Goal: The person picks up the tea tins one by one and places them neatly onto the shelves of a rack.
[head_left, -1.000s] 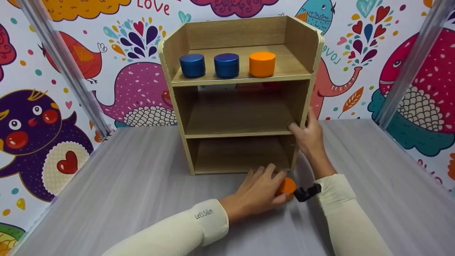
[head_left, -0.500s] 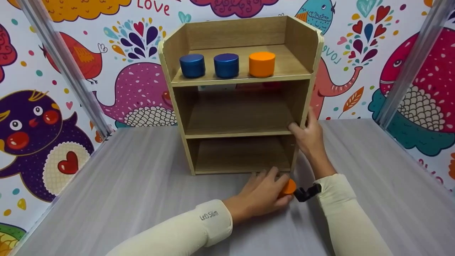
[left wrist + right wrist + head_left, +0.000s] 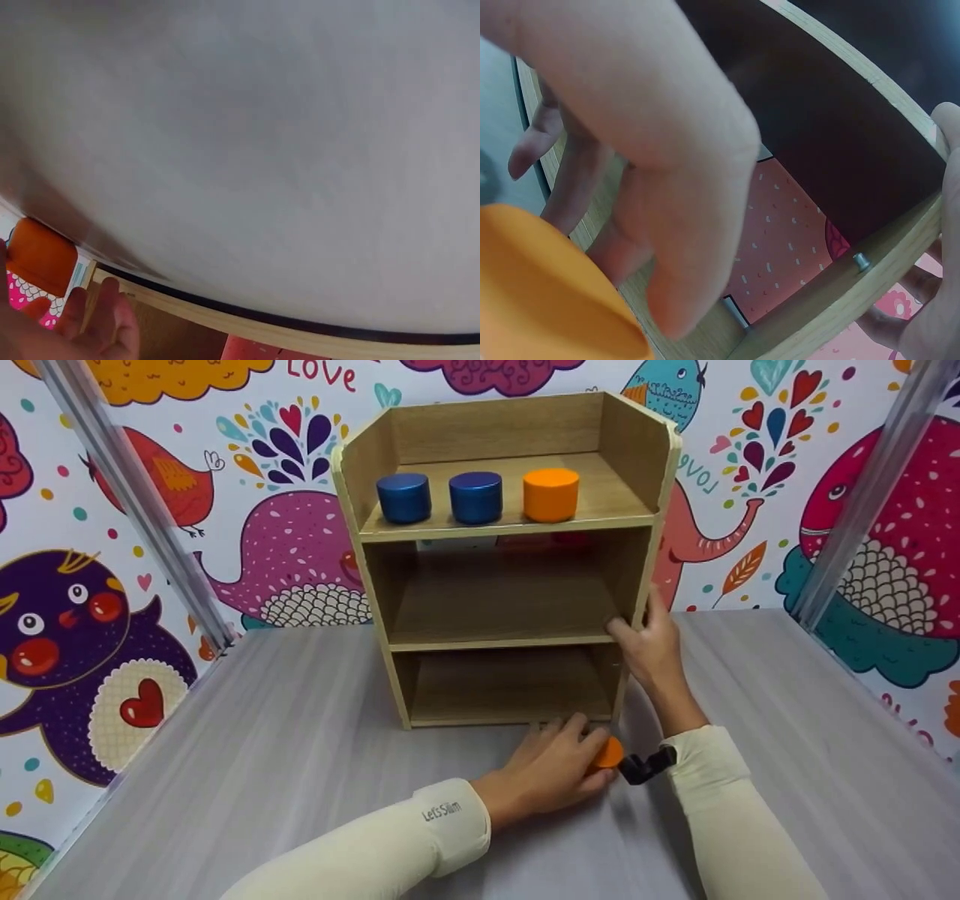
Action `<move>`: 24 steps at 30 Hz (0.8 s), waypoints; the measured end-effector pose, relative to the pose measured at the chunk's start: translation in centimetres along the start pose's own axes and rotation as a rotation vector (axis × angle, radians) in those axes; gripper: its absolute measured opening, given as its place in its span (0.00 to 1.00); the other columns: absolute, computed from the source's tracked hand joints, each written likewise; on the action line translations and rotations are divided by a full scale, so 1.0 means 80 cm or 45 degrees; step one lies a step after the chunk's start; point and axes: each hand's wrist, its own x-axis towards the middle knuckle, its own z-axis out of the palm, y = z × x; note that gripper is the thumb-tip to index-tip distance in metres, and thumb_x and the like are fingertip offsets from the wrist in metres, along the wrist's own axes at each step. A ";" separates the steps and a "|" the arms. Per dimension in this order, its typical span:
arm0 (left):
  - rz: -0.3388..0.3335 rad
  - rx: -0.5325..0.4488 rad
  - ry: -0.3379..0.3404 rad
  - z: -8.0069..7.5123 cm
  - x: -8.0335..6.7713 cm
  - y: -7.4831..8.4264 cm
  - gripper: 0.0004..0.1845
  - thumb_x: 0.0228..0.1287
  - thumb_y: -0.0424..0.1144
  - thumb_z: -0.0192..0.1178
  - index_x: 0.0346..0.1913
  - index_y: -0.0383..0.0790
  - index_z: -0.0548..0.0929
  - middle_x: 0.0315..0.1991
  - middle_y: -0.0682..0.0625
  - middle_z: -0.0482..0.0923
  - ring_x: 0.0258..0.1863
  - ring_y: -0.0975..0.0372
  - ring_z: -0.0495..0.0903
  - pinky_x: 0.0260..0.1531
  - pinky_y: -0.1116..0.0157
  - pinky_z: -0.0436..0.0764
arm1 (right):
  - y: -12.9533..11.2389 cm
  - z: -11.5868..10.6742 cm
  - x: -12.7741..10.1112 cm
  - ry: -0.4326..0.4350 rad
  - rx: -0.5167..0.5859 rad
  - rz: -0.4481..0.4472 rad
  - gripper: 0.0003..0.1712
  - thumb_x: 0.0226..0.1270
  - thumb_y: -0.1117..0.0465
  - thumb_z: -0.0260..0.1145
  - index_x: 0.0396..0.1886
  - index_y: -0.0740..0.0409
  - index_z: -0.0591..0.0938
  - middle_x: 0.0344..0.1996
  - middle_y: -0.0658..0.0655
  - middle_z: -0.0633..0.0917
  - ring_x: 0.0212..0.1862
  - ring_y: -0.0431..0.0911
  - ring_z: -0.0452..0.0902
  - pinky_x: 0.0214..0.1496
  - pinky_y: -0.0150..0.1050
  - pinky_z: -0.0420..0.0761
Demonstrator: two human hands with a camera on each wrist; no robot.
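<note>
An orange cylinder stands on the grey table just in front of the lower right corner of a wooden shelf unit. My left hand covers it from the left, fingers curled round it; only its right part shows. The left wrist view shows the same cylinder beside my fingers. My right hand grips the unit's right side panel at the level of the middle shelf, thumb inside, fingers outside. In the right wrist view the cylinder sits low left and the panel edge runs across.
On the top shelf stand two blue cylinders and another orange one. The middle and bottom shelves hold nothing. Patterned walls with metal posts enclose the table on three sides.
My left hand has slid a little to the right and closed further over the orange cylinder. The right hand and the shelf unit have not moved.
</note>
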 end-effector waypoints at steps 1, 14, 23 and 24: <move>0.001 0.004 0.000 0.000 0.000 0.000 0.21 0.72 0.61 0.54 0.58 0.55 0.76 0.44 0.54 0.74 0.36 0.61 0.75 0.34 0.61 0.78 | 0.000 0.000 0.000 0.001 0.000 -0.002 0.36 0.65 0.54 0.65 0.73 0.45 0.67 0.61 0.59 0.77 0.60 0.55 0.74 0.65 0.59 0.74; 0.029 0.038 -0.006 0.002 0.002 0.001 0.18 0.72 0.59 0.56 0.55 0.53 0.78 0.41 0.53 0.74 0.32 0.60 0.77 0.28 0.64 0.77 | 0.000 0.001 0.001 -0.004 -0.009 0.010 0.35 0.65 0.55 0.64 0.72 0.46 0.67 0.61 0.60 0.77 0.60 0.55 0.74 0.65 0.59 0.74; 0.047 0.036 0.018 0.005 0.002 0.000 0.17 0.72 0.59 0.56 0.53 0.53 0.78 0.40 0.53 0.74 0.29 0.61 0.75 0.26 0.65 0.76 | -0.001 0.000 0.001 0.005 -0.008 -0.007 0.35 0.65 0.54 0.65 0.72 0.45 0.67 0.60 0.60 0.78 0.59 0.55 0.75 0.63 0.58 0.74; 0.051 0.037 0.025 0.005 0.002 0.000 0.17 0.72 0.59 0.56 0.53 0.53 0.78 0.40 0.53 0.74 0.29 0.61 0.75 0.26 0.65 0.75 | -0.001 0.001 0.000 0.002 -0.008 -0.006 0.36 0.65 0.54 0.65 0.72 0.45 0.67 0.61 0.60 0.78 0.59 0.55 0.75 0.64 0.59 0.74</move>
